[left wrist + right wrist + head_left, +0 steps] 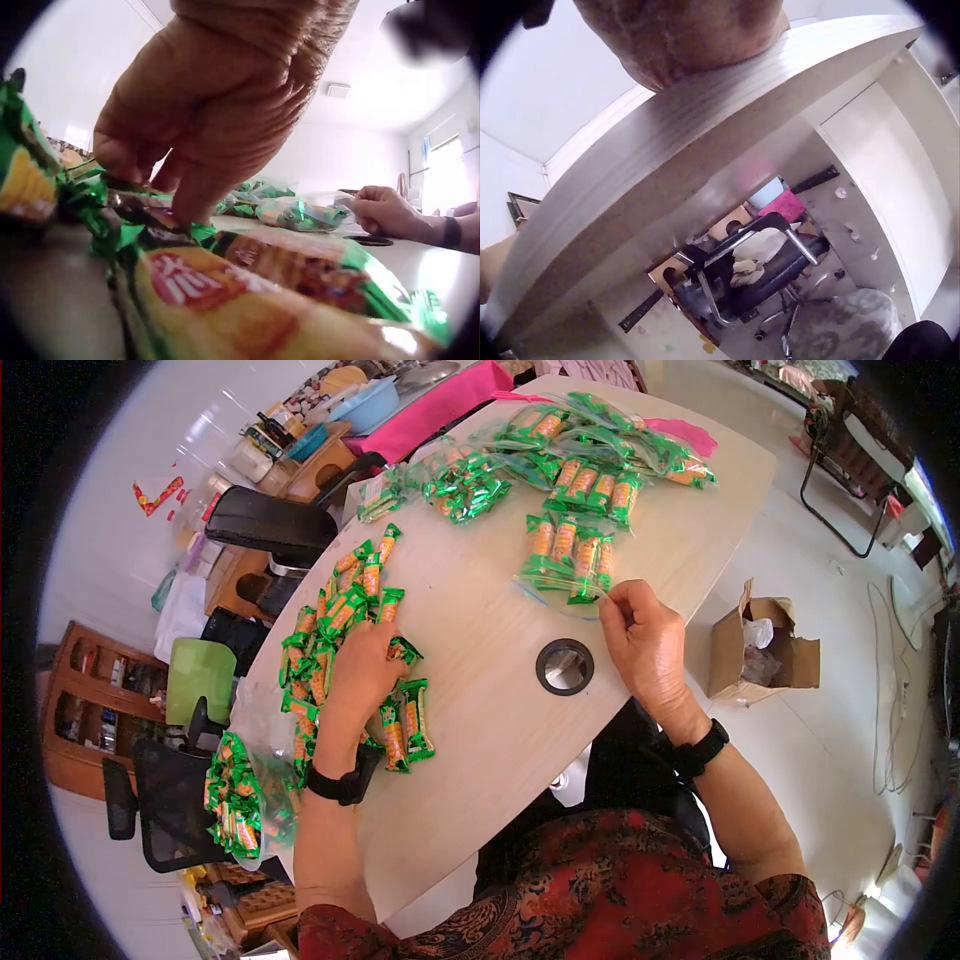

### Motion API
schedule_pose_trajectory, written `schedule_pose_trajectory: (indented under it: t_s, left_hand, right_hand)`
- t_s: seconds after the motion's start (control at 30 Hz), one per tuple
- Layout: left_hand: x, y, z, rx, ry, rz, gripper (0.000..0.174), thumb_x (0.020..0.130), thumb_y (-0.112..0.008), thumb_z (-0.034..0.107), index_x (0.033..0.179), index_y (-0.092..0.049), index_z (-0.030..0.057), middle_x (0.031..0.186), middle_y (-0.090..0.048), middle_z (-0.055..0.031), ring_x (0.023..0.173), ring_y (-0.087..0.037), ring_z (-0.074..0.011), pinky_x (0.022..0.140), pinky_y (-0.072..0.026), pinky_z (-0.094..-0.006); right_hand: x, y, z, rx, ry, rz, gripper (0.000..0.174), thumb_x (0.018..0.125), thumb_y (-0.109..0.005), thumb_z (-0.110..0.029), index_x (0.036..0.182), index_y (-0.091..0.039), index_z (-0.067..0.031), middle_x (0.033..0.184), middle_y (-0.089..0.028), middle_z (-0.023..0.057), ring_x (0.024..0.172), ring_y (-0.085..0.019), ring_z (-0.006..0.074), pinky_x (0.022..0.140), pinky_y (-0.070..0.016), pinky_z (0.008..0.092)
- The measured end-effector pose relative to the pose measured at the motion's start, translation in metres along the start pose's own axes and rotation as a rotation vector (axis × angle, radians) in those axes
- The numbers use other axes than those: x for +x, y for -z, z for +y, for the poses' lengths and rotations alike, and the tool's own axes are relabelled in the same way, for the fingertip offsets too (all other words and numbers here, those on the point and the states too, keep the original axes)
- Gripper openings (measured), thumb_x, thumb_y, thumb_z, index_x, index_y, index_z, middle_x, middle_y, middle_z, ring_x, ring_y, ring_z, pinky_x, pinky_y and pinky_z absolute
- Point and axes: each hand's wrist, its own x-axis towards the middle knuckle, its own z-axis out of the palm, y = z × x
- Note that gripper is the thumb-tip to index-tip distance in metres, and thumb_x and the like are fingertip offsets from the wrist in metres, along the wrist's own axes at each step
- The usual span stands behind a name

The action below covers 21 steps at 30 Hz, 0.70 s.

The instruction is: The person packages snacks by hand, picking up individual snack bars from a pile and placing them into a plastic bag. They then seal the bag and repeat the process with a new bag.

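Two hands (365, 665) (645, 645), snacks (345, 610) around the left

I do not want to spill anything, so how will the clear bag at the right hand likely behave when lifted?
The bag is probably floppy: its film looks thin and wrinkled. It may sag unevenly, as the right hand pinches only its edge. The glossy packs inside could slide against each other.

Bold white characters stand on a red oval on a yellow-and-green wrapper (214, 296) at the left edge of the worktop (480, 650), seen through my left wrist camera; one resembles "米", though I cannot confirm it. Red lettering on the wrapper beside it (300, 270) is too blurred for me to read.
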Motion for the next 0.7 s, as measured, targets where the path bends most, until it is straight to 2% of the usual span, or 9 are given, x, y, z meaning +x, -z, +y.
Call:
schedule_pose_trajectory:
  t_s: [0.13, 0.2, 0.23, 0.3, 0.37, 0.43, 0.57, 0.63, 0.7]
  left_hand:
    - [-0.004, 0.012, 0.003, -0.131, -0.017, 0.098, 0.027, 0.068, -0.071, 0.004, 0.092, -0.058, 0.0034, 0.083, -0.054, -0.0159, 0.083, -0.058, -0.0334, 0.07, -0.0463, -0.0422]
    - [-0.008, 0.028, 0.025, -0.174, 0.007, 0.341, 0.03, 0.07, -0.068, -0.001, 0.099, -0.063, 0.004, 0.092, -0.059, -0.0127, 0.081, -0.06, -0.0256, 0.07, -0.0485, -0.0331]
    - [-0.01, 0.03, 0.038, -0.173, 0.008, 0.338, 0.03, 0.07, -0.068, -0.001, 0.099, -0.063, 0.004, 0.092, -0.059, -0.0127, 0.081, -0.06, -0.0256, 0.07, -0.0485, -0.0331]
    - [-0.012, 0.027, 0.072, -0.44, -0.298, 0.515, 0.03, 0.071, -0.066, -0.006, 0.099, -0.064, 0.0037, 0.094, -0.06, -0.0111, 0.083, -0.061, -0.022, 0.071, -0.0492, -0.0314]
    - [-0.013, 0.017, 0.102, -0.496, -0.49, 0.489, 0.032, 0.071, -0.065, -0.009, 0.1, -0.064, 0.003, 0.096, -0.061, -0.0099, 0.087, -0.062, -0.0219, 0.074, -0.0495, -0.0301]
    - [-0.011, 0.002, 0.124, -0.62, -0.532, 0.4, 0.033, 0.07, -0.068, -0.01, 0.1, -0.064, 0.0038, 0.098, -0.061, -0.01, 0.087, -0.063, -0.0212, 0.073, -0.0501, -0.0285]
    - [-0.004, -0.019, 0.146, -0.682, -0.525, 0.389, 0.033, 0.071, -0.068, -0.01, 0.1, -0.065, 0.0047, 0.099, -0.059, -0.0099, 0.086, -0.062, -0.0199, 0.07, -0.0503, -0.0263]
    - [0.0, -0.026, 0.15, -0.636, -0.564, 0.45, 0.033, 0.073, -0.069, -0.01, 0.101, -0.066, 0.0062, 0.101, -0.056, -0.0098, 0.084, -0.062, -0.0184, 0.067, -0.0499, -0.0248]
    - [0.004, -0.025, 0.152, -0.577, -0.635, 0.483, 0.035, 0.076, -0.064, -0.009, 0.109, -0.064, 0.0024, 0.101, -0.054, -0.0101, 0.079, -0.06, -0.0208, 0.066, -0.0496, -0.028]
  right_hand:
    - [0.0, 0.001, -0.001, -0.015, -0.041, -0.016, 0.012, 0.083, -0.066, -0.013, 0.085, -0.057, -0.0064, 0.07, -0.064, 0.0138, 0.062, -0.064, 0.0335, 0.054, -0.0503, 0.0407]
    - [0.0, 0.001, -0.001, -0.003, -0.011, -0.007, 0.011, 0.083, -0.066, -0.012, 0.085, -0.057, -0.006, 0.068, -0.064, 0.0147, 0.061, -0.064, 0.0332, 0.054, -0.0504, 0.0401]
    - [0.0, 0.001, -0.001, -0.002, -0.014, -0.009, 0.011, 0.083, -0.066, -0.012, 0.085, -0.057, -0.006, 0.068, -0.064, 0.0147, 0.061, -0.064, 0.0332, 0.054, -0.0504, 0.0401]
    - [0.0, 0.0, -0.001, 0.036, -0.038, 0.005, 0.01, 0.082, -0.065, -0.009, 0.085, -0.057, -0.0053, 0.066, -0.063, 0.015, 0.06, -0.064, 0.0326, 0.053, -0.0508, 0.0393]
    - [0.0, -0.002, 0.0, 0.056, -0.044, 0.016, 0.009, 0.081, -0.065, -0.008, 0.086, -0.057, -0.005, 0.066, -0.063, 0.0148, 0.06, -0.065, 0.0324, 0.054, -0.051, 0.0391]
    - [0.0, -0.001, 0.001, 0.072, -0.053, 0.028, 0.009, 0.081, -0.064, -0.006, 0.086, -0.057, -0.0047, 0.065, -0.063, 0.0145, 0.061, -0.065, 0.0323, 0.054, -0.0513, 0.0388]
    - [0.0, 0.001, -0.002, 0.104, -0.075, 0.007, 0.01, 0.079, -0.064, -0.005, 0.086, -0.057, -0.0045, 0.066, -0.063, 0.015, 0.061, -0.065, 0.0325, 0.054, -0.0517, 0.0392]
    - [0.0, 0.0, -0.001, 0.113, -0.081, 0.01, 0.01, 0.079, -0.064, -0.006, 0.087, -0.057, -0.0047, 0.067, -0.063, 0.0153, 0.061, -0.065, 0.0328, 0.054, -0.0517, 0.0395]
    - [-0.001, 0.0, 0.0, 0.097, -0.071, 0.019, 0.011, 0.08, -0.063, -0.006, 0.089, -0.057, -0.0048, 0.069, -0.063, 0.0161, 0.062, -0.065, 0.0339, 0.054, -0.0515, 0.0406]
